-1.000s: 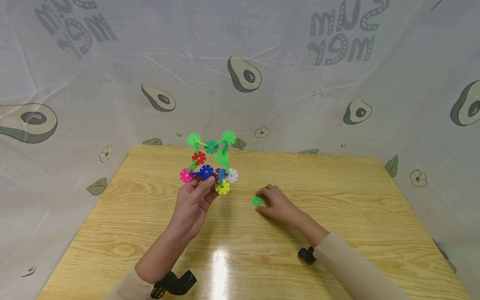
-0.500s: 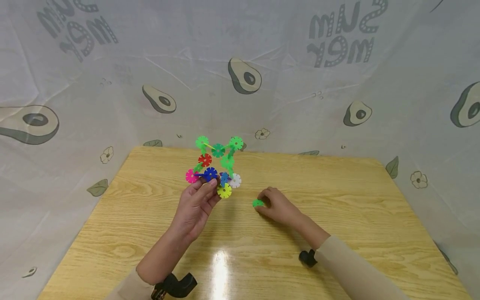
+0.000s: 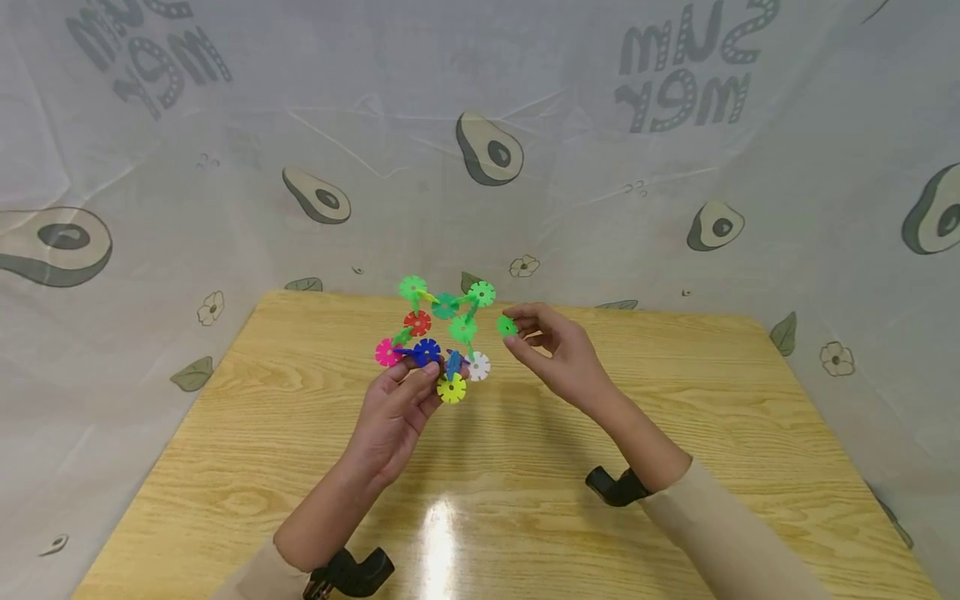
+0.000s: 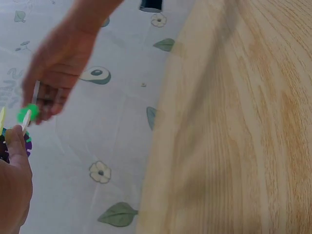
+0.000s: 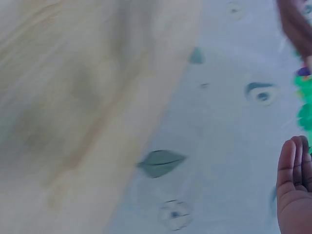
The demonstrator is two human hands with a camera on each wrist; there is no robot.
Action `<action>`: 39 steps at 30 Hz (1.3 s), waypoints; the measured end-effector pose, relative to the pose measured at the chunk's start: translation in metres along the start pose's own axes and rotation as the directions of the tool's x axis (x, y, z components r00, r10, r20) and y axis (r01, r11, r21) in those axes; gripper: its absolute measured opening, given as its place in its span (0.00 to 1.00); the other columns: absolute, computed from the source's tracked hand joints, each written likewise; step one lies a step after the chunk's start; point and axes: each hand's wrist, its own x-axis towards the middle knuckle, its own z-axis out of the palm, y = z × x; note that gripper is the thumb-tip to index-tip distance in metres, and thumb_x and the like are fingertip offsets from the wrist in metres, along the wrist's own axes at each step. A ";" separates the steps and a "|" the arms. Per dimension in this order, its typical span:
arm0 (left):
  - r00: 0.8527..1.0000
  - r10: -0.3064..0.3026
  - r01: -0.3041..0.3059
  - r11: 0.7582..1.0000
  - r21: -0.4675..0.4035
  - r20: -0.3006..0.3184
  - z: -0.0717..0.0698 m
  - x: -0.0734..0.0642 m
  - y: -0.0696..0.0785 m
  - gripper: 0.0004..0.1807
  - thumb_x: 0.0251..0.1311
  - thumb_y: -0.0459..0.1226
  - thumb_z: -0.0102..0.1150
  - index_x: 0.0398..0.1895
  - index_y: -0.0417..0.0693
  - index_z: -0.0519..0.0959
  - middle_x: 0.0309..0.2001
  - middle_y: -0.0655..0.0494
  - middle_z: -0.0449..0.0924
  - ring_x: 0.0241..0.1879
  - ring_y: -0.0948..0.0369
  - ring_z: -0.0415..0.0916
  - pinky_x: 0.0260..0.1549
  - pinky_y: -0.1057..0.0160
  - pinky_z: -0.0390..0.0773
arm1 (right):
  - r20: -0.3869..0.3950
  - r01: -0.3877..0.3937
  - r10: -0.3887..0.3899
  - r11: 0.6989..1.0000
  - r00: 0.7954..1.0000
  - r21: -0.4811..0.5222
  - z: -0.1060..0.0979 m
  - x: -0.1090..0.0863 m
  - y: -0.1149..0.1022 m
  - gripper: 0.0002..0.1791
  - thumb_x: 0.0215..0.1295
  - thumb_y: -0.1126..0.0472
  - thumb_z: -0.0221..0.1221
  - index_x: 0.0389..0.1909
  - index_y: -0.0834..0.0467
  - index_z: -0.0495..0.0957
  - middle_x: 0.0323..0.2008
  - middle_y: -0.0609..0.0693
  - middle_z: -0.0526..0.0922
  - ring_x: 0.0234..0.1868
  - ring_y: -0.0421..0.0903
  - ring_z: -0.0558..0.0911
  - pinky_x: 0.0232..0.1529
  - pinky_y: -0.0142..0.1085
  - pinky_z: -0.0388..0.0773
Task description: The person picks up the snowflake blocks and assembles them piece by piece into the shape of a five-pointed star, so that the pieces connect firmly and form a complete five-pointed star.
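My left hand (image 3: 397, 417) grips the lower part of a ring of linked notched plastic discs, thumb over the blue disc (image 3: 427, 352). Green discs (image 3: 462, 328) run up its right side and across the top. A red disc (image 3: 417, 323) and a pink disc (image 3: 388, 352) sit on its left; a yellow disc (image 3: 452, 388) and a white disc (image 3: 477, 367) hang at lower right. My right hand (image 3: 562, 350) pinches a single green disc (image 3: 507, 326) between thumb and fingers, just right of the ring. In the left wrist view, that loose green disc (image 4: 28, 113) is blurred.
Beneath both hands lies a wood-grain table (image 3: 675, 400). A pale cloth (image 3: 585, 208) printed with avocados hangs behind it and at both sides. A black camera mount sits at the left wrist (image 3: 352, 573) and another at the right wrist (image 3: 617, 486).
My right hand has picked the loose green disc up off the table and raised it beside the ring. My left hand has shifted the ring slightly right and down.
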 end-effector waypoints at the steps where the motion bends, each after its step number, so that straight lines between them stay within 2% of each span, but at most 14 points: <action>1: 1.000 0.001 -0.001 1.000 -0.003 0.005 0.000 0.000 0.000 0.07 0.77 0.30 0.50 0.52 0.42 0.74 0.43 0.58 0.87 0.49 0.63 0.89 0.52 0.69 0.86 | 0.007 0.037 -0.037 0.999 0.999 0.009 0.000 0.001 -0.006 0.20 0.72 0.69 0.63 0.63 0.63 0.78 0.51 0.59 0.84 0.50 0.39 0.81 0.53 0.28 0.83; 4: 1.000 0.001 -0.001 1.000 -0.007 0.022 0.000 0.000 -0.001 0.08 0.77 0.29 0.50 0.54 0.41 0.72 0.44 0.57 0.87 0.50 0.61 0.89 0.54 0.69 0.86 | 0.044 0.160 -0.159 0.986 0.986 -0.044 0.001 0.002 -0.018 0.20 0.70 0.70 0.65 0.61 0.63 0.79 0.49 0.57 0.86 0.46 0.40 0.82 0.51 0.31 0.85; 7: 0.999 0.003 -0.003 1.000 0.005 0.039 0.000 -0.001 -0.001 0.09 0.77 0.30 0.50 0.56 0.39 0.71 0.44 0.58 0.88 0.50 0.62 0.89 0.55 0.69 0.86 | 0.085 0.274 -0.264 0.952 0.961 -0.135 0.003 0.001 -0.025 0.20 0.68 0.69 0.67 0.60 0.63 0.80 0.46 0.54 0.87 0.42 0.43 0.84 0.47 0.35 0.87; 10: 0.997 0.006 -0.008 1.000 0.030 0.071 0.000 -0.001 -0.001 0.13 0.77 0.30 0.50 0.60 0.36 0.70 0.46 0.59 0.88 0.51 0.63 0.88 0.56 0.68 0.85 | 0.109 0.311 -0.296 0.936 0.949 -0.167 0.005 -0.001 -0.030 0.21 0.67 0.68 0.69 0.60 0.63 0.80 0.44 0.52 0.87 0.40 0.43 0.85 0.46 0.36 0.88; 15: 0.995 0.007 -0.014 0.997 0.069 0.098 0.000 -0.002 -0.002 0.16 0.77 0.29 0.51 0.63 0.34 0.69 0.46 0.62 0.90 0.51 0.66 0.88 0.56 0.68 0.85 | 0.119 0.264 -0.249 0.956 0.961 -0.126 0.007 -0.002 -0.037 0.21 0.67 0.68 0.69 0.61 0.62 0.80 0.40 0.51 0.87 0.39 0.41 0.85 0.44 0.34 0.89; 23: 0.996 -0.001 -0.008 0.995 0.104 0.090 0.002 -0.002 -0.003 0.12 0.75 0.28 0.52 0.58 0.43 0.73 0.44 0.65 0.90 0.49 0.68 0.86 0.52 0.70 0.85 | 0.135 0.142 -0.141 0.990 0.981 0.002 0.010 -0.004 -0.043 0.20 0.69 0.69 0.66 0.61 0.63 0.80 0.36 0.53 0.88 0.38 0.41 0.86 0.43 0.33 0.89; 29: 0.997 0.007 -0.017 0.993 0.119 0.080 0.002 -0.003 -0.004 0.13 0.76 0.28 0.52 0.59 0.41 0.73 0.44 0.65 0.91 0.50 0.68 0.87 0.55 0.68 0.85 | 0.169 0.093 -0.095 0.995 0.981 0.021 0.010 -0.005 -0.045 0.20 0.71 0.68 0.65 0.62 0.62 0.81 0.38 0.54 0.88 0.40 0.42 0.86 0.45 0.35 0.89; 35: 0.998 0.038 -0.043 0.994 0.096 0.060 0.002 -0.005 -0.005 0.08 0.77 0.28 0.52 0.54 0.45 0.75 0.44 0.63 0.91 0.50 0.67 0.87 0.56 0.67 0.85 | 0.185 0.077 -0.080 0.997 0.979 0.026 0.011 -0.005 -0.049 0.21 0.71 0.69 0.65 0.63 0.64 0.80 0.43 0.55 0.87 0.42 0.45 0.85 0.48 0.39 0.90; 39: 0.998 0.048 -0.052 0.994 0.092 0.046 0.001 -0.006 -0.007 0.08 0.77 0.28 0.52 0.52 0.46 0.76 0.44 0.63 0.91 0.51 0.67 0.87 0.56 0.67 0.86 | 0.191 0.071 -0.075 0.997 0.979 0.029 0.012 -0.006 -0.050 0.21 0.70 0.69 0.65 0.63 0.64 0.80 0.43 0.56 0.87 0.42 0.45 0.84 0.48 0.38 0.89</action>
